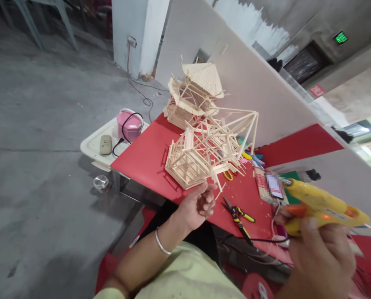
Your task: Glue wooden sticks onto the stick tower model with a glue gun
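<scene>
Clasped closely in the right hand [324, 245], a yellow glue gun [318, 198] is pointing its nozzle [286, 182] leftward. Beyond, the left hand [195, 209] is curling loosely beside the hexagonal stick frame [188, 166]; whether it is pinching anything, I cannot tell. Gluing seems the step in hand, the next move calling for a steady nozzle at a joint. The frame is resting on the red table [142, 153], before a roofed stick model [206, 79].

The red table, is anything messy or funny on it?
A little: tiny pale scraps lie scattered on the red table near the black-and-yellow pliers, which looks untidy. I see no spill.
</scene>
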Available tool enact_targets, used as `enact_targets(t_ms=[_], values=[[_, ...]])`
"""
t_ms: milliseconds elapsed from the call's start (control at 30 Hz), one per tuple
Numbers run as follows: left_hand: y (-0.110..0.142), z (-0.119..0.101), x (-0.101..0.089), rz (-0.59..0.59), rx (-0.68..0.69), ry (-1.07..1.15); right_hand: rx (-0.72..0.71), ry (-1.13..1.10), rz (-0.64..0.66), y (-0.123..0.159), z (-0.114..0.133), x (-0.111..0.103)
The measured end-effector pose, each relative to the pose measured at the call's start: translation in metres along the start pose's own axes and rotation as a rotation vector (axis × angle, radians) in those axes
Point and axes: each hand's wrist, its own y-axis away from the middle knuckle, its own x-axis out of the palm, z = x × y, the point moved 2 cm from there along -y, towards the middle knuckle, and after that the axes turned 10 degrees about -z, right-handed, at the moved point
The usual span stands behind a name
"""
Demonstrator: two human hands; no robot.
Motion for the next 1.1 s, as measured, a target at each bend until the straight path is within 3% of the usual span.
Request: enact_targets(t_ms=[300, 700, 1100], values=[[-0.006, -0.002, 0.013, 0.042, -0.068, 0.043, -0.088, 0.060, 0.012, 0.001, -0.008, 0.004], [-0.013, -0.004, 0.024, 0.108, -0.166, 0.041, 0.084, 0.042, -0.010, 0.003, -0.025, -0.009], [-0.017, -0.006, 0.022, 0.074, -0.143, 0.014, 0.068, 0.075, 0.036, 0.001, -0.039, -0.018]])
